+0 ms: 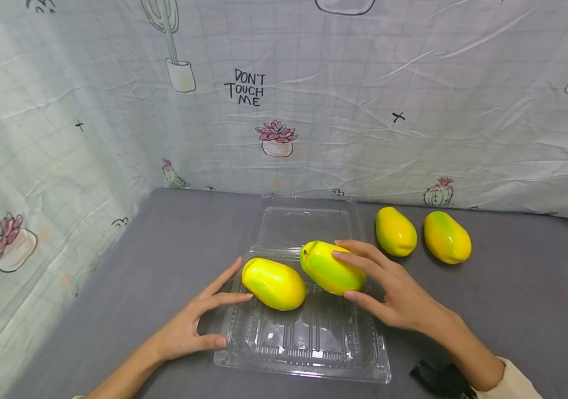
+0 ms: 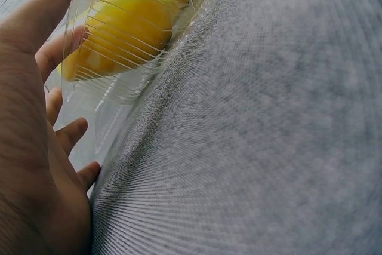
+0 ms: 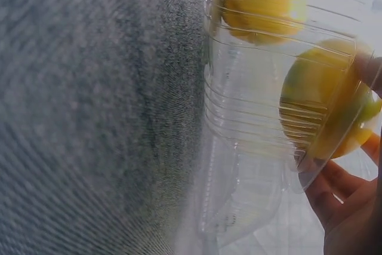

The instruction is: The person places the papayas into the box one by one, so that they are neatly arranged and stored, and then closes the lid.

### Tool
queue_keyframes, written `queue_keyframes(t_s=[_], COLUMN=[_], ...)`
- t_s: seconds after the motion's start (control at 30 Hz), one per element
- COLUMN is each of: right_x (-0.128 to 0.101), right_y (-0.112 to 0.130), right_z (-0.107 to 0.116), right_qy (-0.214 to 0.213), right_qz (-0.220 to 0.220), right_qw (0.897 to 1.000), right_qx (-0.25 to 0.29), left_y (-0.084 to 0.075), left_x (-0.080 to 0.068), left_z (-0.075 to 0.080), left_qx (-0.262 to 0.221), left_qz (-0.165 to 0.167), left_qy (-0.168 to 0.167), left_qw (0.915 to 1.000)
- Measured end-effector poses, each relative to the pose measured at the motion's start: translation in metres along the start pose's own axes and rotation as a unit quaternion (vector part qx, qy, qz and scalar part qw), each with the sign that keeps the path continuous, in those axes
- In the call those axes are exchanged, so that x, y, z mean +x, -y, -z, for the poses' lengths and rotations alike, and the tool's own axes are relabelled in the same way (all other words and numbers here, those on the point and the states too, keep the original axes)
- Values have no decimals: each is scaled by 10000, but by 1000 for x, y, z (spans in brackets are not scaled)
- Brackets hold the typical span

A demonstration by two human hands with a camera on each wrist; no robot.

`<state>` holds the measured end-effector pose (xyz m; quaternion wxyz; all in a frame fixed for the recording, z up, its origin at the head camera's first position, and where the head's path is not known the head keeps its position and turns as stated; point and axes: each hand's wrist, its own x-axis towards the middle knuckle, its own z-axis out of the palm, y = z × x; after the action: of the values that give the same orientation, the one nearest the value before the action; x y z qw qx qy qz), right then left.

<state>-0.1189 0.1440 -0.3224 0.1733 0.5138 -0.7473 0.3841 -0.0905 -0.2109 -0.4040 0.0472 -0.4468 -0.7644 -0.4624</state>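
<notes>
In the head view, my right hand (image 1: 400,288) grips a yellow-green mango (image 1: 331,269) between thumb and fingers, over the back right part of a clear plastic clamshell box (image 1: 308,354). A second mango (image 1: 274,284) lies at the back left of the box's base. My left hand (image 1: 199,318) is spread at the box's left side, fingertips right by this mango and thumb at the rim. The left wrist view shows the left fingers (image 2: 62,132) loosely extended beside the clear wall. Through that wall in the right wrist view, the held mango (image 3: 325,100) sits higher than the other.
Two more mangoes (image 1: 395,231) (image 1: 446,237) lie on the grey cloth right of the box's open lid (image 1: 306,221). A black object (image 1: 440,378) is near my right forearm. A printed curtain (image 1: 343,111) hangs behind and to the left.
</notes>
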Motion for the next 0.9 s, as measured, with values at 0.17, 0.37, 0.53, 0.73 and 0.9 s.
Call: queue_keyframes(t_s=[0.17, 0.37, 0.53, 0.73, 0.9], right_x=[-8, -5, -1, -6, -15], right_y=[-10, -9, -6, -12, -23], right_z=[-3, -3, -2, -7, -12], right_qy=[42, 99, 132, 229, 312], right_qz=[62, 182, 255, 231, 194], right_qw=[9999, 9995, 9992, 9989, 9983], right_qx=[-154, -231, -262, -343, -457], left_y=[-12, -19, -24, -30, -27], left_x=[10, 17, 19, 20, 18], left_z=[2, 3, 5, 6, 5], left_qx=[-130, -213, -215, -204, -206], left_qz=[-35, -49, -3, 43, 64], left_qy=[-9, -16, -13, -11, -30], left_qw=[9999, 9998, 9998, 9998, 9998])
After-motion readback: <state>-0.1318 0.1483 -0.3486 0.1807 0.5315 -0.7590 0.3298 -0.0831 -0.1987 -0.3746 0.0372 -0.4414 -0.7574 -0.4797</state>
